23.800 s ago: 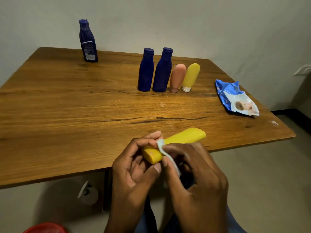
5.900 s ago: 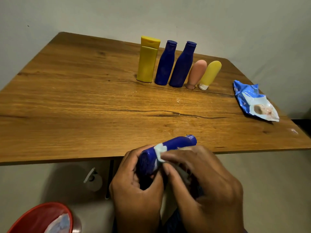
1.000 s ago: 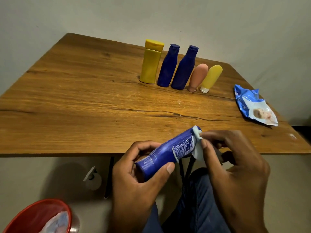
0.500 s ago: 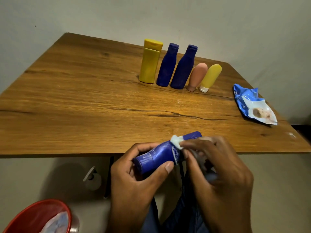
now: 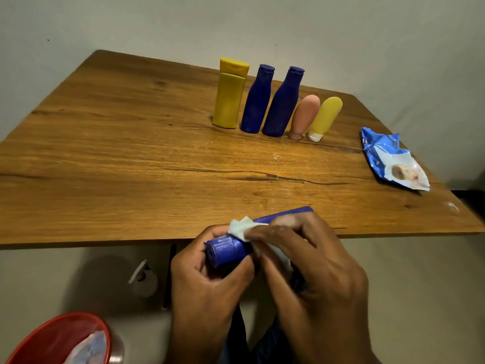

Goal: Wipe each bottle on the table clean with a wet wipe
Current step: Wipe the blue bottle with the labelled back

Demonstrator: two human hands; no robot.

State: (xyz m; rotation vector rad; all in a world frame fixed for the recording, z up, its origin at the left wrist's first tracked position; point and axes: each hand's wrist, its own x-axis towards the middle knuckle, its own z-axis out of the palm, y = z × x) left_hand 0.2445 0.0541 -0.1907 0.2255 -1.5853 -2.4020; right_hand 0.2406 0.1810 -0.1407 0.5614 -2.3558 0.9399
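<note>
My right hand (image 5: 312,261) slid the wet wipe (image 5: 242,227) from base back toward the cap, pinching it. Left hand (image 5: 207,279) gripped the blue bottle (image 5: 228,249), lower centre; sixth bottle nearly done.

Brown wood-grain worktop (image 5: 131,164) with a matte finish; a long dark crack (image 5: 275,177) runs across its grain right of centre. A few pale specks lie on the surface near the right front corner. Plain off-white wall (image 5: 262,24) behind and to the right, unmarked apart from small dark dots. Pale beige floor (image 5: 420,298) below the near edge. Dark thin table leg (image 5: 168,274) under the worktop, with a small white fitting (image 5: 141,277) just beside it, its form unclear. Red round plastic bin (image 5: 52,340) at lower left on the floor, crumpled pale material inside. Lighting dim and warm; soft shadow under the worktop.
</note>
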